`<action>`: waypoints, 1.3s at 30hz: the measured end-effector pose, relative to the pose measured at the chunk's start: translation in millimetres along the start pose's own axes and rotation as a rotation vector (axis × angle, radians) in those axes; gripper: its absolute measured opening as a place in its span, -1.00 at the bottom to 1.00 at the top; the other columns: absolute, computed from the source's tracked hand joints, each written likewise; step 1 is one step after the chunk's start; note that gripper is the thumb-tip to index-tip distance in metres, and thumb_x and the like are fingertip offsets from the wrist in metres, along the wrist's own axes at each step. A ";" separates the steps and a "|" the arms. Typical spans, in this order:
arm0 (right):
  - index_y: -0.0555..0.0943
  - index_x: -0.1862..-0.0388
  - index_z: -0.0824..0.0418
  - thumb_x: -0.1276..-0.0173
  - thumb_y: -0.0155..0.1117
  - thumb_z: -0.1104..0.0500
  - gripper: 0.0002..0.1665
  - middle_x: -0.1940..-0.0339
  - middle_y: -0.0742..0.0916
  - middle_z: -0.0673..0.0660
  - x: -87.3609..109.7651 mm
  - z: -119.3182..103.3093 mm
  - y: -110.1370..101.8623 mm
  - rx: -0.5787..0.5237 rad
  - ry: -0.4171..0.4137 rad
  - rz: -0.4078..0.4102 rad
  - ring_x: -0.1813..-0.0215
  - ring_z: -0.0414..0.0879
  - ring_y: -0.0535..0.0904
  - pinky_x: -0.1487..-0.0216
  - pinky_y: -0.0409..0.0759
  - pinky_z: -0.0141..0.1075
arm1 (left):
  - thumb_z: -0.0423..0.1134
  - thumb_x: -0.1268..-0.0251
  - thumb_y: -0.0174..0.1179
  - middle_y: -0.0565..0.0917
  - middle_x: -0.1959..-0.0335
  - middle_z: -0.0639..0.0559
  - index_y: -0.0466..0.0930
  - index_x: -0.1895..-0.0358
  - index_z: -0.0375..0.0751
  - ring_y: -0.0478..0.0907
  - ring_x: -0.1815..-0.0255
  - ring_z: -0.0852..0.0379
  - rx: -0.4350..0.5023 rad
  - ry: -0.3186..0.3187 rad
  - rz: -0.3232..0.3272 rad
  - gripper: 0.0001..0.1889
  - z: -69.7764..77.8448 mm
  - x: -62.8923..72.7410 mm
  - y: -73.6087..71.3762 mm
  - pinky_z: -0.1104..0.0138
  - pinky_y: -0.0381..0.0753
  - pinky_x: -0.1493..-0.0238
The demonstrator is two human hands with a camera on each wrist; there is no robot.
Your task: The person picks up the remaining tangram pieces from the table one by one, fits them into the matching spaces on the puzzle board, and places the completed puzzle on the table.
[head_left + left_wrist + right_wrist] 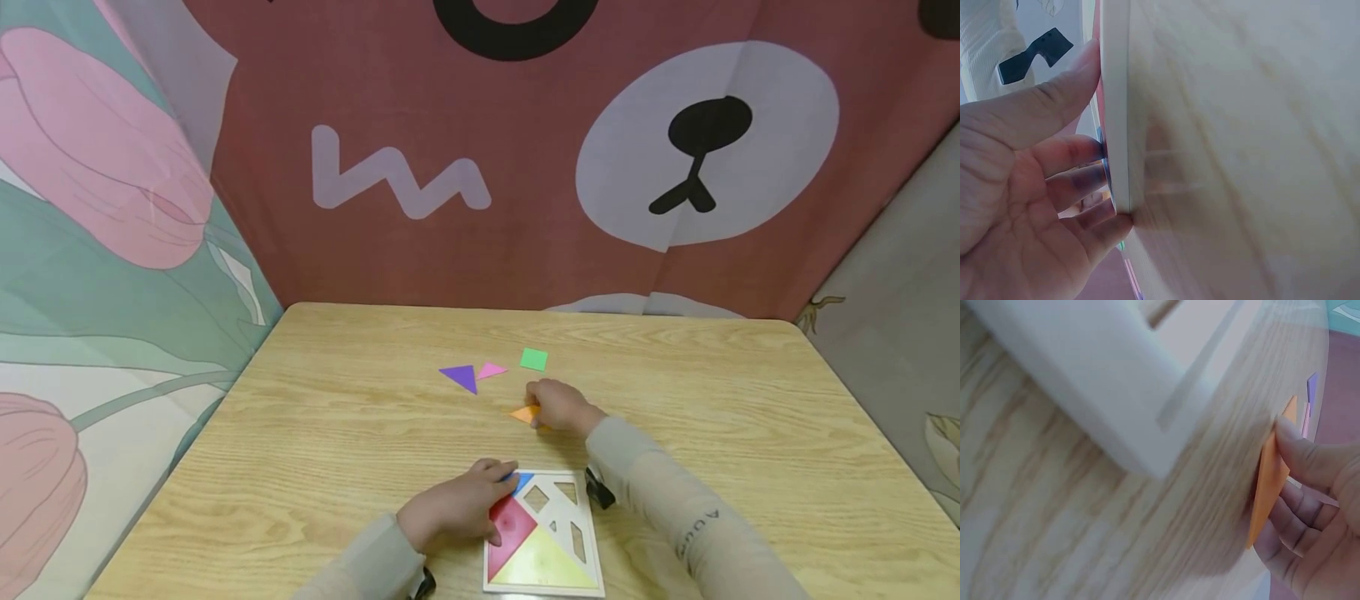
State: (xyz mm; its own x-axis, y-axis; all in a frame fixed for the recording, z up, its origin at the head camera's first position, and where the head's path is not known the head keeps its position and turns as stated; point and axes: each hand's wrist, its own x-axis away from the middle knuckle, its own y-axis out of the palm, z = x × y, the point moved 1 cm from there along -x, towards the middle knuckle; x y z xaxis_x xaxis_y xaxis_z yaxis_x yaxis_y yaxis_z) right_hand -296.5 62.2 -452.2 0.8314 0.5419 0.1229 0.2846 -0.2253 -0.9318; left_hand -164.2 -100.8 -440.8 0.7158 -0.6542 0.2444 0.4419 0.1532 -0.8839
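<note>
A white tangram tray [599, 575] lies at the table's near edge, holding a red triangle [507, 523], a yellow triangle [543, 560] and a blue piece [524, 481]. My left hand [463, 506] rests on the tray's left side, its thumb over the red triangle and fingertips at the blue piece and the rim [1116, 125]. Beyond the tray, my right hand [561, 406] pinches an orange tangram piece [1266, 478] between thumb and fingers, close to the tabletop. That hand partly covers the piece in the head view.
Past the right hand lie a green square [534, 359], a pink triangle [491, 371] and a purple triangle [462, 377]. The wooden table [315, 433] meets a printed cloth backdrop [390, 267] at its far edge.
</note>
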 end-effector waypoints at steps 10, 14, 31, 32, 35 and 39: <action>0.51 0.46 0.18 0.05 0.34 0.25 -0.82 0.43 0.60 0.02 7.4 4.1 -6.0 -0.030 0.047 0.002 0.35 -0.11 0.48 0.29 0.46 -0.25 | -0.08 0.15 0.29 0.10 -0.29 0.06 0.20 -0.25 -0.16 0.03 -0.24 0.10 0.011 -0.014 -0.014 -0.22 -0.2 -0.7 1.0 0.38 0.22 -0.10; 0.52 0.46 0.20 0.02 0.30 0.30 -0.86 0.39 0.62 0.05 11.0 6.1 -7.1 -0.063 0.044 0.004 0.31 -0.08 0.50 0.24 0.47 -0.22 | -0.09 0.17 0.31 0.11 -0.29 0.05 0.20 -0.24 -0.18 0.03 -0.24 0.09 0.018 -0.013 -0.006 -0.21 0.8 -0.3 1.0 0.38 0.23 -0.09; 0.40 0.49 0.26 -0.12 0.10 0.45 -0.87 0.63 0.47 0.10 30.8 6.3 -6.8 -0.486 0.154 -0.047 0.75 -0.16 0.29 0.73 0.33 -0.41 | -0.09 0.13 0.28 0.07 -0.31 0.07 0.18 -0.25 -0.17 0.00 -0.26 0.09 0.029 -0.034 -0.022 -0.22 1.1 -1.4 0.6 0.35 0.18 -0.13; 0.39 0.49 0.26 -0.13 0.09 0.44 -0.87 0.63 0.46 0.10 31.8 6.2 -6.3 -0.504 0.157 -0.048 0.74 -0.16 0.30 0.72 0.36 -0.40 | -0.09 0.12 0.28 0.08 -0.30 0.06 0.18 -0.25 -0.17 0.00 -0.26 0.09 0.026 -0.031 -0.021 -0.22 1.6 -1.1 -0.1 0.35 0.18 -0.14; 0.37 0.49 0.27 -0.14 0.06 0.46 -0.86 0.63 0.44 0.10 34.8 6.8 -4.0 -0.556 0.147 -0.045 0.72 -0.14 0.31 0.70 0.39 -0.38 | -0.09 0.13 0.29 0.09 -0.30 0.06 0.19 -0.25 -0.17 0.01 -0.25 0.09 0.020 -0.027 -0.019 -0.23 3.2 0.0 -2.1 0.35 0.18 -0.13; 0.35 0.48 0.29 -0.14 0.01 0.49 -0.85 0.64 0.42 0.09 38.7 8.1 -1.2 -0.602 0.110 -0.030 0.72 -0.15 0.32 0.70 0.40 -0.37 | -0.09 0.13 0.29 0.09 -0.30 0.06 0.19 -0.25 -0.17 0.01 -0.24 0.10 0.018 -0.026 -0.024 -0.22 4.3 0.7 -2.7 0.37 0.19 -0.12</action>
State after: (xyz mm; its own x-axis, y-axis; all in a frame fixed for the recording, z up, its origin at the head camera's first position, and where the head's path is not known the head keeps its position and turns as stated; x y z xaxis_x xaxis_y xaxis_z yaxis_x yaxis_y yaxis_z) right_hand -268.5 90.0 -449.0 0.8540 0.4756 0.2110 0.5019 -0.6463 -0.5748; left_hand -162.6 -98.5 -436.5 0.7185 -0.6383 0.2762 0.4687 0.1509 -0.8704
